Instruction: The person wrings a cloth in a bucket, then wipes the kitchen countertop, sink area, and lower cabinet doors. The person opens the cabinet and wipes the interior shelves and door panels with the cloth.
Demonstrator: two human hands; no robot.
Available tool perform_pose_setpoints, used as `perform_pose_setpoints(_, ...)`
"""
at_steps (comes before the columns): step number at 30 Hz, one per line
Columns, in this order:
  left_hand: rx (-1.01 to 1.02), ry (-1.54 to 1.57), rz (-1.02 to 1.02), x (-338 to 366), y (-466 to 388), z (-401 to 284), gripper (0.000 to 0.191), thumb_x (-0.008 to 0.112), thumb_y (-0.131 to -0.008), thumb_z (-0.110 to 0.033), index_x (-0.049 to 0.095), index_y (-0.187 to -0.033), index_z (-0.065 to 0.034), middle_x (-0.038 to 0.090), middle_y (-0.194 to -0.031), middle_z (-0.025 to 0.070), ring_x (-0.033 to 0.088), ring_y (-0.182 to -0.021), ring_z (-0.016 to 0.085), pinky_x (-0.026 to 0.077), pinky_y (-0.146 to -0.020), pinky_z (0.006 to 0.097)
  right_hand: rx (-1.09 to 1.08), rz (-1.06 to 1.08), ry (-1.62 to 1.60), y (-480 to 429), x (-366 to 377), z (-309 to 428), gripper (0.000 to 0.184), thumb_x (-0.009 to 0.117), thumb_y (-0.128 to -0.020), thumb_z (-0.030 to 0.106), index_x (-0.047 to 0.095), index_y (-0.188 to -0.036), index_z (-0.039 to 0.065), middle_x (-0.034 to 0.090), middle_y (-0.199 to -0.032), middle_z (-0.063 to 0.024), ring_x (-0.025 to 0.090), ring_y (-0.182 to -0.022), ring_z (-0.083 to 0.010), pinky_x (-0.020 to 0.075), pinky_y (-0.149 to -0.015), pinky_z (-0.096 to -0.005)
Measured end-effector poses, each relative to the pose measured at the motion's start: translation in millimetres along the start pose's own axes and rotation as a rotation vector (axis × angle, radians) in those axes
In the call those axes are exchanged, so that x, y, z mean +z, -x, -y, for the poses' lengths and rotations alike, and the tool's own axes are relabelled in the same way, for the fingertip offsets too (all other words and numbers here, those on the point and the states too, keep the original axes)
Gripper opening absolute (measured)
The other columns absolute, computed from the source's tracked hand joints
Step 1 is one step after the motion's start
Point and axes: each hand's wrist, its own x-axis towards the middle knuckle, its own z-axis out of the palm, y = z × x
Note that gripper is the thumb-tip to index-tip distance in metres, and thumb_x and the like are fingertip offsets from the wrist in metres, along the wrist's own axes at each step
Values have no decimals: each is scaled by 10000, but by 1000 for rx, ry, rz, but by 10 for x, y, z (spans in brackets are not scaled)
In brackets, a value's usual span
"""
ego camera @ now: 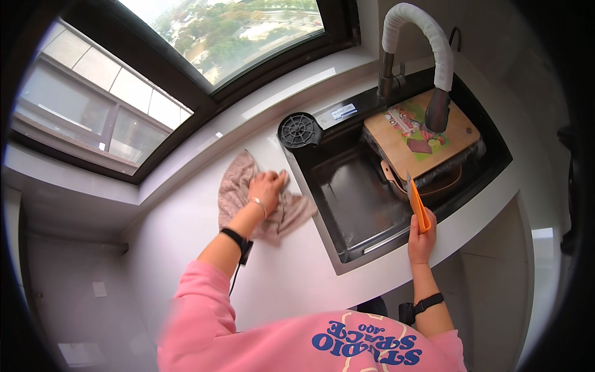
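My left hand [266,191] is bunched on a pinkish-brown cloth [234,186], which lies crumpled on the white countertop [195,242] left of the sink. The hand is slightly blurred. In my right hand [422,239] is an orange-handled tool [419,209], apparently a small knife, held over the sink's front edge. Its narrow grey tip points up and away from me. Just beyond that tip, a wooden cutting board [395,149] with a printed picture rests over the right side of the dark sink [353,186].
A faucet [386,76] with a white-wrapped neck arches over the board, its dark spray head [437,111] hanging low. Under the board sits a pan-like item [439,183] with a pinkish handle [389,173]. A round black cup rinser [300,130] occupies the sink's back-left corner. Windows [241,42] stand behind.
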Motion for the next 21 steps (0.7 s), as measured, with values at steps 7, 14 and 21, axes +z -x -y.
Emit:
perform_pose_setpoints(7, 2, -176, 29, -210, 300, -286, 531, 524, -821, -87, 497, -1330, -232, 524, -1108, 38, 485, -1093, 229, 353, -947, 395, -9, -8, -17, -5, 16, -38, 209, 573, -927, 140, 523, -1110, 51, 572, -1154, -117, 555, -1065, -294, 468, -905, -355)
perform_pose_setpoints(14, -141, -198, -118, -214, -171, -367, 578, 572, -756, -100, 499, -1314, -233, 528, -1113, 31, 488, -1082, 229, 356, -913, 376, -3, 15, -27, -7, 16, -7, 220, 576, -926, 146, 522, -1117, 52, 570, -1158, -117, 554, -1068, -293, 464, -912, -360)
perform_pose_setpoints(21, -80, -223, -1, -250, -37, -427, 578, 611, -704, -113, 547, -1271, -208, 556, -1107, 10, 478, -1119, 210, 342, -920, 351, 36, 3, -52, -38, 40, 2, 225, 572, -929, 155, 523, -1124, 54, 570, -1159, -111, 554, -1068, -288, 458, -921, -357)
